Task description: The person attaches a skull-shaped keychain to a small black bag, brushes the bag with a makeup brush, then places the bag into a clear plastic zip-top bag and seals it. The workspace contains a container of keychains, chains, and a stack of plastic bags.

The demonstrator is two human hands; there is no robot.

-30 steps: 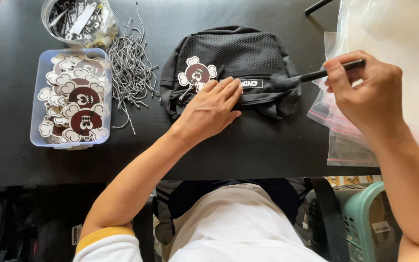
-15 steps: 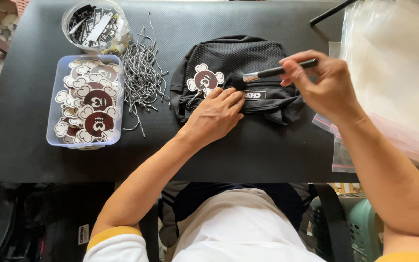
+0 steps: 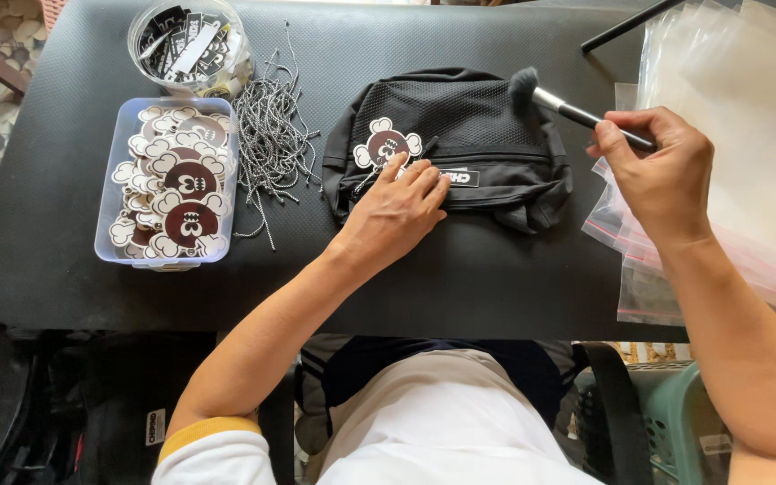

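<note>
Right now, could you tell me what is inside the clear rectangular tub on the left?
The tub holds a loose heap of brown-and-white cartoon-face tags, overlapping nearly to the rim. Whatever lies beneath the top layer, and the tub's bottom, is covered and cannot be seen.

black mesh pouch (image 3: 469, 135), brown-and-white charm (image 3: 386, 145), black-and-white cords (image 3: 273, 135)

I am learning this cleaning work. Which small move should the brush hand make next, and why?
Probably sweep the brush down across the black pouch: its bristles rest at the pouch's top edge, the right hand grips the handle, and the left hand presses the pouch flat.
</note>
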